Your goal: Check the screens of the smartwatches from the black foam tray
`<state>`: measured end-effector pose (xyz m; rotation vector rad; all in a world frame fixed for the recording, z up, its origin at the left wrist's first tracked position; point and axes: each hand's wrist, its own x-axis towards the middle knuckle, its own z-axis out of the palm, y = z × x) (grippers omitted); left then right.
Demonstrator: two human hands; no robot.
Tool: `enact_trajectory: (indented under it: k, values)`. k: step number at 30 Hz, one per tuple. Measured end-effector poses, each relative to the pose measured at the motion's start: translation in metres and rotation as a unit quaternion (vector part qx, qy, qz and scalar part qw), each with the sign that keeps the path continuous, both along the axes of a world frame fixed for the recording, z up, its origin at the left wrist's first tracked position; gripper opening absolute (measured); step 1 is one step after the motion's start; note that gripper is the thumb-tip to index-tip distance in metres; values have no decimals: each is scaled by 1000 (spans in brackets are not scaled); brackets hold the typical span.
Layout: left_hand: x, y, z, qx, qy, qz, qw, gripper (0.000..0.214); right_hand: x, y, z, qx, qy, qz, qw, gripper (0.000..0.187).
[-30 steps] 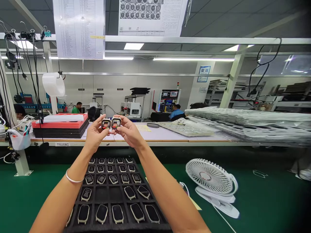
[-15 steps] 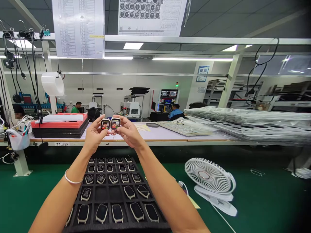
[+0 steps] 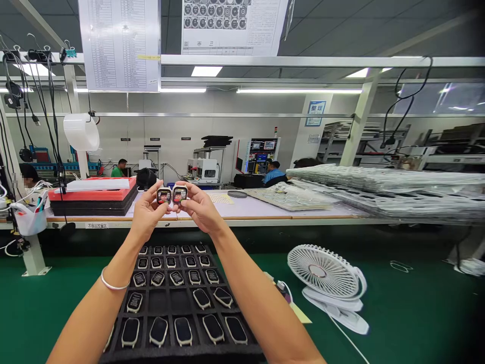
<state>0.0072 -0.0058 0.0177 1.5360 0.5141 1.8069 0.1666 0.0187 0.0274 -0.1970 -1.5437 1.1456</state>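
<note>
My left hand (image 3: 147,212) pinches a small smartwatch body (image 3: 164,195) with a lit screen, held up at chest height. My right hand (image 3: 199,206) pinches a second lit watch body (image 3: 180,194) right beside it, the two nearly touching. Below my arms lies a black foam tray (image 3: 150,301) on the green mat, its pockets filled with several more watch bodies (image 3: 183,330). Two pockets in the middle rows stand vacant. A silver bangle sits on my left wrist.
A white desk fan (image 3: 326,279) lies tilted on the green mat at right, its cable trailing forward. Stacked red and black foam trays (image 3: 93,196) rest on the far bench. Clear plastic trays (image 3: 382,189) pile up at right. Other workers sit in the background.
Both hands keep the two watch bodies raised together; the view has shifted slightly, otherwise nothing has moved.
</note>
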Motion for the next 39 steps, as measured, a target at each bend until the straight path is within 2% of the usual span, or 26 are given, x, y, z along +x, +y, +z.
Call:
enact_trajectory:
  k: [4,15,20,24,28,32,39]
  values:
    - [2,-8,-11,-21,-3,-5,1000,68,1,-10,-15,-24,14,-7,1000,44]
    - [1,-75,-81,-154,16,-6,988,66,1,-73,-94,-149,49,19,987,48]
    - [-3,-92,-102,-168,28,17,985,54,-3,-93,-117,-199,62,33,977,40]
    - [-4,-96,-107,-168,41,36,984,47,-4,-99,-122,-204,64,36,976,36]
    - [-5,-97,-106,-161,49,41,985,44,-3,-97,-123,-195,57,43,978,33]
    - [-5,-98,-105,-164,57,47,984,39,-4,-96,-126,-184,37,21,982,33]
    - [-5,-100,-106,-155,43,15,987,41,-4,-98,-124,-173,34,3,984,41]
